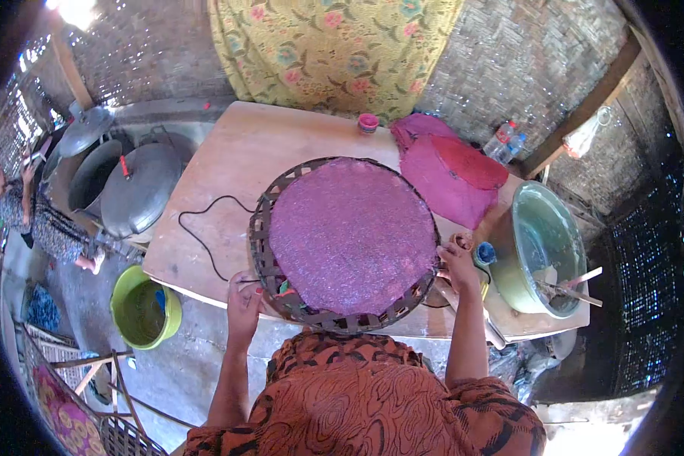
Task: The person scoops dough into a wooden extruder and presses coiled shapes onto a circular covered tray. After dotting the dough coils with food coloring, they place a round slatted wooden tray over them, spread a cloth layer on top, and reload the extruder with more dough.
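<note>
A round woven basket [262, 243] lies at the table's front edge, with a round purple sheet [349, 235] spread over it. At the basket's lower left, my left hand [245, 304] is closed on a thin dark cord [194, 235], which loops over the table to the left. My right hand [460, 266] is at the basket's right rim, its fingers bent; what they grip is too small to make out. Just beyond it stand a small brown cup [461, 241] and a small blue cup [485, 253].
Right on the table [213, 163] stands a green basin [520, 251] with sticks. Pink and red cloths [448, 182], bottles [501, 140] and a pink cup [368, 123] are behind. Left are large pans [140, 190], a lime tub [146, 308] and another person [49, 220].
</note>
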### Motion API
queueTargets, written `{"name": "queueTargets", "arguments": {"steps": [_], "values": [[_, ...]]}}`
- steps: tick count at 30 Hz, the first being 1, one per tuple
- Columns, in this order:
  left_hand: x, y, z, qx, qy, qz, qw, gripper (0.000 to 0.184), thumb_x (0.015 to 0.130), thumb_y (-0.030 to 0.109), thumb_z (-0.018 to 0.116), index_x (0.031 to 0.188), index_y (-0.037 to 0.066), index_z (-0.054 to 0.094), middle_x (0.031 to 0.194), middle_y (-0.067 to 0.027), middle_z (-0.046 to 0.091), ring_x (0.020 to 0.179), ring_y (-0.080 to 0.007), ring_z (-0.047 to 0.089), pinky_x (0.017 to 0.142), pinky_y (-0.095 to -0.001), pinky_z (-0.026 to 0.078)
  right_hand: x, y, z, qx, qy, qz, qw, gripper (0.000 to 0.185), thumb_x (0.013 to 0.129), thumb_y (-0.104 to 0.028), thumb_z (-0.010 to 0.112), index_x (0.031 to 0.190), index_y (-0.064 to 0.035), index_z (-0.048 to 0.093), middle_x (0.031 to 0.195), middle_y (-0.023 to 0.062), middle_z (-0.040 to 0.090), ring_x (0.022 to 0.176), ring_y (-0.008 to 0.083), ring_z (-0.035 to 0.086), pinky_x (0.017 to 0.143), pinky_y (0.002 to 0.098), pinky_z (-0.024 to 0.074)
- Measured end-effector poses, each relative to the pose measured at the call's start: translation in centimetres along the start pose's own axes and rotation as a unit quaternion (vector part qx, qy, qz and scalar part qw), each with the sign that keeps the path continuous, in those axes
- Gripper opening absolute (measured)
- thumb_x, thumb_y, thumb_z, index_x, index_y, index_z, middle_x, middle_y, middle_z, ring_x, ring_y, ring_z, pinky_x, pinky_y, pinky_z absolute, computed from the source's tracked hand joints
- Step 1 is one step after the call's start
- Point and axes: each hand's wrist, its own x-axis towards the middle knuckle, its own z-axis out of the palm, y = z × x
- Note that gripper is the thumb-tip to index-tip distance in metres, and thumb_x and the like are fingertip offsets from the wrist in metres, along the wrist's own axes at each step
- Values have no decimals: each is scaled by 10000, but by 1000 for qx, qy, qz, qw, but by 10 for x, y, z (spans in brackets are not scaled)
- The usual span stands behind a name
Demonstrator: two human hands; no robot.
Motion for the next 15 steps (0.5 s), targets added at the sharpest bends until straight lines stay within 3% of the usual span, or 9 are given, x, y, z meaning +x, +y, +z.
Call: {"name": "queueTargets", "arguments": {"steps": [6,10,13,15], "values": [[6,0,4,3,6,-23,1000,520,875,136,623,1312,30,361,861,-42,630,638,-52,504,548,-183,395,10,12,-7,-4,-4,0,1000,287,874,-217,582,1117,-65,581,894,3,605,746,121,579,601,299,523],[7,0,0,7,13,-45,999,504,856,120,637,1310,42,432,918,-34,603,654,-51,500,565,-188,407,0,5,-9,-22,-5,-47,999,242,858,-191,603,1038,-29,604,843,44,617,668,123,592,564,272,529],[11,-4,-3,38,18,-42,998,514,844,110,642,1315,49,445,968,-40,589,673,-53,504,582,-194,420,-4,4,-12,-36,-30,-22,999,367,835,-200,641,1156,-35,573,835,35,608,632,128,580,548,290,532],[14,-9,-7,27,13,-37,999,510,840,109,646,1306,40,451,964,-41,589,684,-59,511,590,-204,429,-1,12,-12,-34,-16,-25,999,283,840,-179,629,1075,-25,593,799,44,610,620,133,588,533,273,526]]}}
